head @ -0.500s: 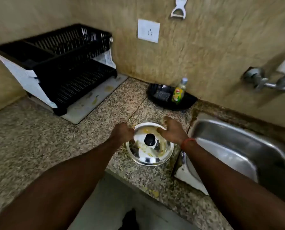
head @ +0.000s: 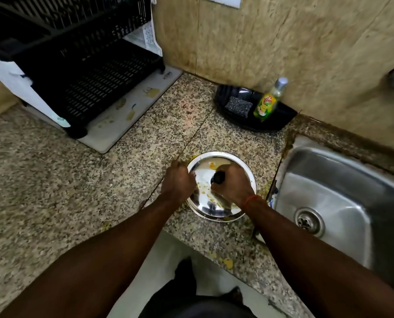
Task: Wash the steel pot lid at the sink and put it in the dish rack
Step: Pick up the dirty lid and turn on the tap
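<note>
fig. steel pot lid (head: 221, 166) lying knob-up on the granite counter (head: 53, 184), just left of the sink (head: 343, 187) & well apart from the dish rack (head: 76, 72) at far left. lid is round, so no long axis; what matters is the sink sitting directly to its right, w/ the right arm nearer the basin. right hand (head: 231, 184) is closing over the black knob (head: 218, 177) at lid centre, fingers curled tight round it. left hand (head: 178, 182) is resting at the lid's left rim, fingers bent & mostly closed, touching the edge; whether it's actually gripping can't be told. yellow food residue showing on the lid & on the counter beside it. judged step: lifting the lid by its knob & carrying it rightward over the basin for washing. scrub pad (head: 238, 106) & soap bottle (head: 268, 103) sitting in a black tray (head: 281, 121) behind, untouched.
</note>
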